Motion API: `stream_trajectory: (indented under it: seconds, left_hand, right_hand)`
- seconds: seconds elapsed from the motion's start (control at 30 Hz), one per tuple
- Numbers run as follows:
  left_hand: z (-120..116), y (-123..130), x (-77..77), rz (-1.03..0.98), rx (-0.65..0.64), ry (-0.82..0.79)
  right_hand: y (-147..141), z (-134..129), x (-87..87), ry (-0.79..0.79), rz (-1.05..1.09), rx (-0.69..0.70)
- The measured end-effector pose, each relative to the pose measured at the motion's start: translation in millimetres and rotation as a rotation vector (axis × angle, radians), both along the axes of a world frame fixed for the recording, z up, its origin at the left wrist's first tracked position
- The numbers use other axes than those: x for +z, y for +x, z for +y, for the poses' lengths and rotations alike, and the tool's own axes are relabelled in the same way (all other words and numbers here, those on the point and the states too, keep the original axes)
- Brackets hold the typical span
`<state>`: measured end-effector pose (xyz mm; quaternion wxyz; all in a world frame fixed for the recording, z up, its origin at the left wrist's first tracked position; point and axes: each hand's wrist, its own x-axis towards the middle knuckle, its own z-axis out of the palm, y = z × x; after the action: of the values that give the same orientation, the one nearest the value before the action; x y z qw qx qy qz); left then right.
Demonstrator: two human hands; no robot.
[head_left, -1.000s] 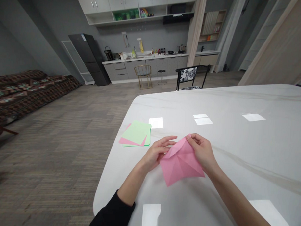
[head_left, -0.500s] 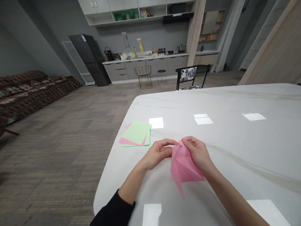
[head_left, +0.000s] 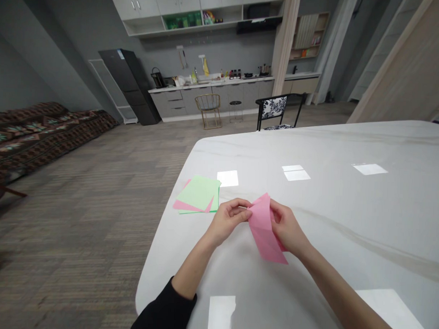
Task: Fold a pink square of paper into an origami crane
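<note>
**Q:** Pink origami paper (head_left: 265, 228): position and hold?

**A:** Raised above the white worktop (head_left: 319, 292), pinched between the left hand (head_left: 226, 221) and right hand (head_left: 287, 228), both closed on it. A green-and-pink paper stack (head_left: 197, 195) lies just to the left.

**Q:** Failure risks?

**A:** A slack pinch could drop the sheet; uneven pull could skew or tear its creases.

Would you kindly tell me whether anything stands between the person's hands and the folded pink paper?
Nothing visible does: the left hand and right hand both grip the folded pink paper directly. The green and pink sheets lie apart to the left.
</note>
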<state>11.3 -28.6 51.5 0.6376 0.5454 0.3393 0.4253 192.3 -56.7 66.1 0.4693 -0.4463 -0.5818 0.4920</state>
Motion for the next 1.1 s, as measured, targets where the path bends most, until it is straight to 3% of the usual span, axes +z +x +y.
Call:
stream_trajectory:
  seconds: [0.27, 0.43, 0.57, 0.73, 0.87, 0.97, 1.1]
  left_hand:
    - [-6.9, 4.7, 7.8, -0.033, 0.032, 0.174]
    - [-8.1, 9.1, 1.0, -0.153, 0.028, 0.086]
    - [-6.0, 13.6, -8.3, -0.187, 0.042, -0.011]
    - [-3.4, 14.1, -10.6, -0.118, 0.113, 0.012]
    - [-0.8, 4.4, -2.4, -0.01, 0.204, 0.031]
    - [-1.6, -5.1, 9.1, 0.042, 0.074, 0.015]
    - [-6.6, -9.4, 20.0, 0.218, -0.031, 0.179]
  right_hand:
    - [-2.3, 1.4, -11.7, 0.193, 0.011, -0.191]
    - [-7.2, -3.4, -13.4, 0.281, 0.019, -0.278]
    - [-7.7, -4.5, -11.3, 0.293, -0.038, -0.263]
    - [-6.9, -4.9, -7.5, 0.306, -0.114, -0.28]
    - [-6.8, -3.4, -9.3, 0.453, -0.239, -0.364]
    - [-5.1, -1.8, -13.3, 0.547, -0.353, -0.349]
    - [-1.5, 0.3, -16.4, 0.552, -0.436, -0.344]
